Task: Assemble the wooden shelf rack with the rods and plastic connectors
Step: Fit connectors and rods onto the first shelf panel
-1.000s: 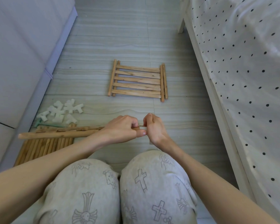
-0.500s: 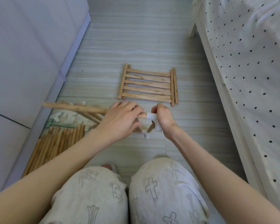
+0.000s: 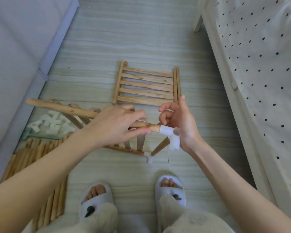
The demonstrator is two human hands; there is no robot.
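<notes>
**Rod and connector held over the floor**

Long round wooden rod (image 3: 71, 109), pale with darker knots, held level above the floor (image 3: 141, 39), running from far left to centre. Left hand (image 3: 114, 125) wrapped over its near end, fingers curled round the wood. White plastic connector (image 3: 168, 133), smooth and angled, capping the rod's tip. Right hand (image 3: 180, 121) set against the connector, palm side on, thumb and forefinger pinching at its top, other fingers raised and loosely spread. Shorter rod (image 3: 160, 147) slanting down from the connector to a second white connector (image 3: 149, 158) on the floor, joined there to a slatted wooden panel (image 3: 124, 147), partly hidden under the left hand. Flat slatted shelf panel (image 3: 146, 86) lying farther off, rough-grained strips between round rails. Heap of spare white connectors (image 3: 52, 123) at left, blurred. Bundle of loose rods (image 3: 32, 153) side by side near the left forearm.
</notes>
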